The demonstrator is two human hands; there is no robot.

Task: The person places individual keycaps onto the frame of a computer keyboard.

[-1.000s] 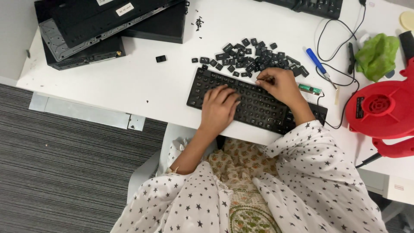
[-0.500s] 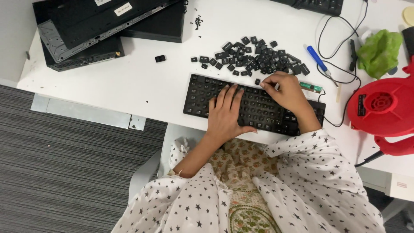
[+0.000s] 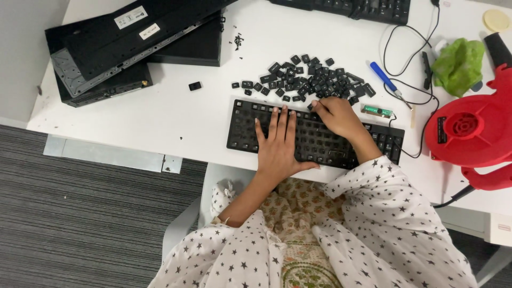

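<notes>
A black keyboard (image 3: 242, 128) lies on the white desk (image 3: 176, 117) in front of me, many of its sockets bare. My left hand (image 3: 277, 149) rests flat on its middle, fingers apart, holding nothing. My right hand (image 3: 338, 117) sits at the keyboard's rear edge with its fingers curled down, the fingertips next to a pile of loose black keycaps (image 3: 309, 80). Whether those fingers pinch a keycap is hidden.
One stray keycap (image 3: 194, 86) lies left of the pile. Stacked black flat devices (image 3: 133, 37) fill the far left corner. A second keyboard (image 3: 346, 6) sits at the back. On the right are a blue-handled tool (image 3: 385, 77), a small green circuit board (image 3: 377, 111), cables (image 3: 405, 53), a green cloth (image 3: 458, 64) and a red blower (image 3: 469, 133).
My left hand has stretched its fingers out flat on the keyboard. My right hand has shifted a little left along the rear edge and curled its fingers.
</notes>
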